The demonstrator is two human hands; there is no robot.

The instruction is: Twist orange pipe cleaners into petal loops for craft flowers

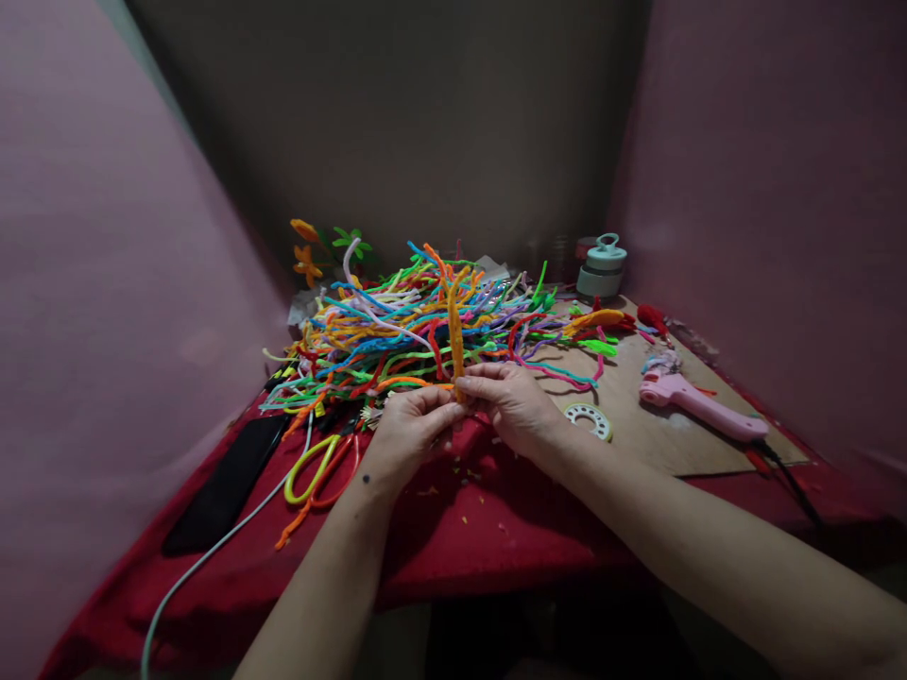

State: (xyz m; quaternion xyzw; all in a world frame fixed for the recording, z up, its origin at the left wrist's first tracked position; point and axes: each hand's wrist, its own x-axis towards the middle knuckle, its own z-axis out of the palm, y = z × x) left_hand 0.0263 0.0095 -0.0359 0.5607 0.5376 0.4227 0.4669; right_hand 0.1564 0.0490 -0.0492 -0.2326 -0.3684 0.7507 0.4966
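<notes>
An orange-yellow pipe cleaner (455,331) stands upright between my hands, apparently doubled along its length. My left hand (418,425) pinches it near the lower end, thumb against fingers. Just above that grip, my right hand (506,397) pinches the same piece from the other side. Behind both hands lies a large tangled heap of multicoloured pipe cleaners (383,331). Scissors with yellow and red handles (312,469) rest close to my left hand, their blades hidden. A small round disc with holes (590,422) is near my right forearm.
A pink glue gun (701,406) lies on a brown board (630,444) at right. A black phone (223,486) and a white cable (227,540) are at left on the red cloth (510,548). A pale green container (602,269) and orange pipe-cleaner flowers (307,266) stand behind.
</notes>
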